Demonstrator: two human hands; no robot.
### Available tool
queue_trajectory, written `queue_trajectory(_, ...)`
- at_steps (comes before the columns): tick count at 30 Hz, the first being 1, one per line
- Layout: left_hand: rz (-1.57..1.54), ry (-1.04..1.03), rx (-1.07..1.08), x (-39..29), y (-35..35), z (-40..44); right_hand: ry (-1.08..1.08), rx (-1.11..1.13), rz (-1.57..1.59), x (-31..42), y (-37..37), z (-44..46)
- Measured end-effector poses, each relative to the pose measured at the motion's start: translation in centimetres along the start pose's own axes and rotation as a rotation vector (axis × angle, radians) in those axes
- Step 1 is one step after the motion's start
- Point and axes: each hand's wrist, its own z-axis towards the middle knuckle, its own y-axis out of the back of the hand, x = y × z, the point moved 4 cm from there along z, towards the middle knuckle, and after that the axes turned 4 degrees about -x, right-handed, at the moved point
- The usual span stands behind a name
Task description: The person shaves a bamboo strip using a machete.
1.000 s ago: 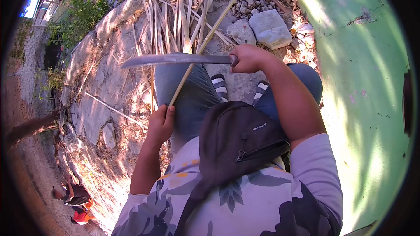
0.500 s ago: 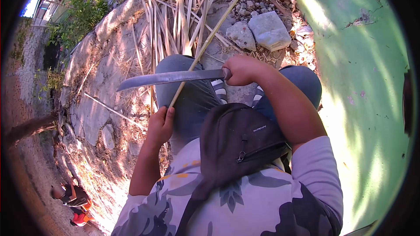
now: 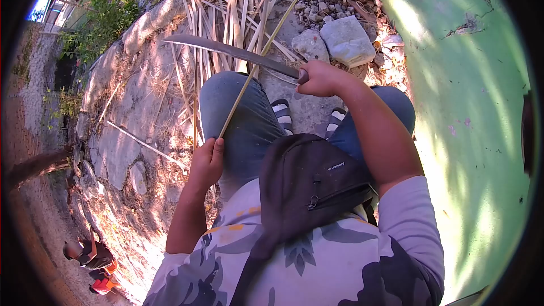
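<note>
Machete [image 3: 226, 50] across strip [image 3: 237, 103]; pile [image 3: 229, 20] fwd, L of rocks [image 3: 348, 41].

A long, slightly curved grey knife [image 3: 232, 51] slants in mid-air, visually crossing a thin, oppositely slanted yellowish strip [image 3: 238, 101].

machete handle [image 3: 303, 77]: mostly hidden by right hand [image 3: 322, 79] | strip [image 3: 240, 99]: partly hidden by left hand [image 3: 207, 163]

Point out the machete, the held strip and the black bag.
Machete [image 3: 231, 51]: head view, middle of the blade.
Held strip [image 3: 237, 101]: head view, stretch over jeans.
Black bag [image 3: 297, 184]: head view, front panel.
</note>
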Motion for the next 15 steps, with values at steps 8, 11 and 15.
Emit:
queue_trajectory(8,0.073,-0.002,0.000,-0.2,0.0,0.1,0.115,0.101,-0.254,1.9,-2.2,-0.2)
queue_trajectory(11,0.074,-0.010,-0.011,0.0,-0.1,0.0,0.102,0.085,-0.236,1.7,-1.6,-0.2)
queue_trajectory(15,0.059,0.000,-0.013,0.0,-0.1,-0.1,0.088,0.004,-0.107,-0.1,-0.5,0.3)
